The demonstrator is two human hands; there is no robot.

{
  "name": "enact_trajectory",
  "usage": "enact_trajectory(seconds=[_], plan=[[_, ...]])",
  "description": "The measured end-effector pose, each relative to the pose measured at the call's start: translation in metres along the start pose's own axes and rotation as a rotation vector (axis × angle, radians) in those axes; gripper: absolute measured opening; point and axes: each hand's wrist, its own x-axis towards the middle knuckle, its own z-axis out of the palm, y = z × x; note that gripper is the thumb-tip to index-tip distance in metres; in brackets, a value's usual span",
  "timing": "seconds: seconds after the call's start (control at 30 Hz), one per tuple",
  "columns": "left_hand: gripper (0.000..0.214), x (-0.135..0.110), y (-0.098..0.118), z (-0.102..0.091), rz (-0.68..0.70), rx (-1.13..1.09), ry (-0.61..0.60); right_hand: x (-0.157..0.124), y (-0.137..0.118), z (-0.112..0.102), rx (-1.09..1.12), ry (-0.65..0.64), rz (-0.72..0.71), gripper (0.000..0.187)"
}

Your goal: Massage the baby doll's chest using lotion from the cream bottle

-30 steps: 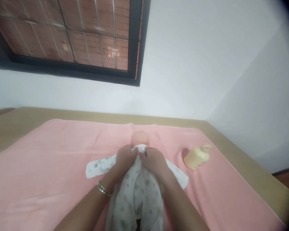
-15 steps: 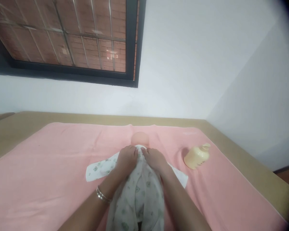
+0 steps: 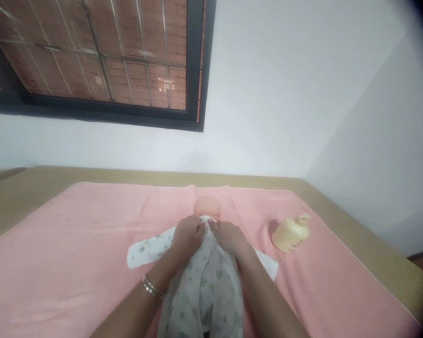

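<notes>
Pink cloth (image 3: 66, 263) is covering most of a pale wooden bench (image 3: 356, 237), and at its middle, directly before us, a white garment (image 3: 186, 300) with small greenish prints is lying, its lower part reaching toward us. Our left hand (image 3: 187, 238) and right hand (image 3: 231, 238) are pinching it at the neckline, close together, each holding fabric. We are judging this step to be handling both sides of the neckline; a next move is probably calling for level grips and gentle, even handling. One sleeve (image 3: 148, 251) is spreading leftward, the other sleeve (image 3: 268, 265) rightward. Just beyond the neckline, a smooth rounded object (image 3: 207, 205) is showing, perhaps a doll's head; we are not seeing enough to be sure. Silver bracelets (image 3: 151, 286) are circling our left wrist. Farther right, apart from our hands, a pale yellow bottle (image 3: 291, 234) is resting on the cloth. Behind, a white wall (image 3: 268, 94) and a barred window (image 3: 144, 84) are closing the view.
</notes>
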Motion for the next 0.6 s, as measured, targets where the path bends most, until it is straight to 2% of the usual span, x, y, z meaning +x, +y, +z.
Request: enact_trajectory(seconds=[0.17, 0.27, 0.33, 0.43, 0.5, 0.6], plan=[[0.036, 0.002, -0.009, -0.001, -0.059, -0.079, -0.164, -0.017, -0.018, 0.005, -0.223, 0.181, -0.211, 0.056], [0.037, 0.001, -0.011, 0.002, -0.065, -0.029, -0.113, -0.012, -0.018, 0.009, -0.212, 0.173, -0.108, 0.058], [0.034, -0.001, -0.008, 0.003, -0.040, -0.052, -0.066, -0.005, -0.011, 0.008, -0.115, 0.095, -0.012, 0.067], [0.031, -0.003, 0.000, 0.003, 0.009, -0.079, 0.013, 0.000, -0.002, 0.003, 0.048, -0.013, 0.023, 0.073], [0.032, -0.004, 0.003, 0.003, -0.013, -0.045, 0.031, -0.003, -0.002, -0.001, 0.060, -0.003, 0.013, 0.071], [0.036, -0.004, 0.000, 0.005, -0.043, 0.008, -0.025, -0.012, -0.010, -0.004, 0.015, 0.091, -0.014, 0.068]])
